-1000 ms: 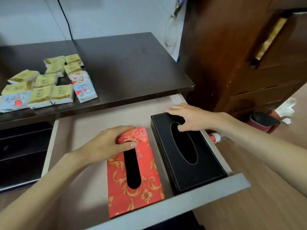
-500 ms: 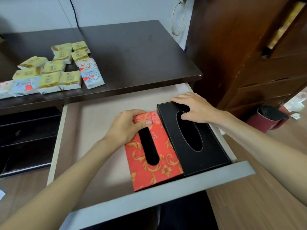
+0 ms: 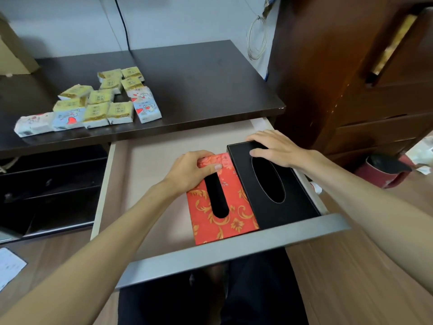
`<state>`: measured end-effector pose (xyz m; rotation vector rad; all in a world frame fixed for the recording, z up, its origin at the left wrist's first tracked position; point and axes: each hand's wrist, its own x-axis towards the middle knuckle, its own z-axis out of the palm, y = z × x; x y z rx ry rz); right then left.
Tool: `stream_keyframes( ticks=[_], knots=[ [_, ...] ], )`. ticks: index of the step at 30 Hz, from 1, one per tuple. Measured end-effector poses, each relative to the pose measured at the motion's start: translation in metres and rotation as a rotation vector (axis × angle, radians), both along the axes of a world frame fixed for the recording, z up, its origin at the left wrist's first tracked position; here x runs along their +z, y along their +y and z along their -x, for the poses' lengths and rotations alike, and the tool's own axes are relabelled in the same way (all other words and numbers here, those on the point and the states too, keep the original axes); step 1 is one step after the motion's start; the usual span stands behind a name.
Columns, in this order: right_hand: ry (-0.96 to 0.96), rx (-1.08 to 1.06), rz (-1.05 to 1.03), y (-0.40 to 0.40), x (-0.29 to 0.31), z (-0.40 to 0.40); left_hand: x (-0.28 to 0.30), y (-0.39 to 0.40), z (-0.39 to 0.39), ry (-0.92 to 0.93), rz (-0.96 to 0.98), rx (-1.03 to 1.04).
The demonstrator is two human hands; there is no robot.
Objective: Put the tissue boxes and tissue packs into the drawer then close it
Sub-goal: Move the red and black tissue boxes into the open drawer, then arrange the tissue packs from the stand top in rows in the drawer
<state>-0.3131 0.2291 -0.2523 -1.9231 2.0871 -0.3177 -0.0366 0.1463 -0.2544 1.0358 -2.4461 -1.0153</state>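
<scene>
The drawer (image 3: 150, 174) under the dark desk stands pulled out. In its right half lie two tissue boxes side by side and touching: a red box with gold flowers (image 3: 222, 219) and a black box (image 3: 281, 200) against the right wall. My left hand (image 3: 192, 172) grips the far end of the red box. My right hand (image 3: 274, 148) rests flat over the far end of the black box, fingers on its top. Several small tissue packs (image 3: 98, 104), yellow and white-blue, lie in a cluster on the desk top at the left.
The drawer's grey front panel (image 3: 234, 252) is nearest me. A brown wooden cabinet (image 3: 351, 78) stands right of the desk, with a red kettle (image 3: 384, 172) on the floor beside it. A cardboard box (image 3: 14, 50) sits at the desk's far left; black shelves (image 3: 51, 188) lie below.
The red box has slid right until it touches the black box. My left hand moved with it. My right hand stayed on the black box's far end.
</scene>
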Motion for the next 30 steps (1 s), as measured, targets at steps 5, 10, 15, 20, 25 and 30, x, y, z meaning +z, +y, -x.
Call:
stream_keyframes(
  ticks=[5, 10, 15, 20, 25, 30],
  knots=[
    [0.015, 0.009, 0.017, 0.005, -0.001, -0.001, 0.006, 0.004, -0.002, -0.036, -0.021, -0.066],
    [-0.08, -0.016, 0.121, -0.009, 0.02, -0.025, 0.02, -0.008, -0.013, 0.049, -0.005, 0.016],
    [-0.328, 0.067, 0.306, -0.054, 0.051, -0.079, 0.058, -0.045, -0.057, 0.212, 0.085, 0.168],
    [-0.394, 0.143, 0.344, -0.11, 0.07, -0.132, 0.084, -0.092, -0.108, 0.25, 0.163, 0.281],
    [-0.272, 0.225, 0.345, -0.171, 0.079, -0.183, 0.088, -0.147, -0.152, 0.095, 0.334, 0.355],
    [-0.11, 0.281, 0.189, -0.22, 0.078, -0.218, 0.092, -0.203, -0.166, -0.325, 0.41, 0.137]
  ],
)
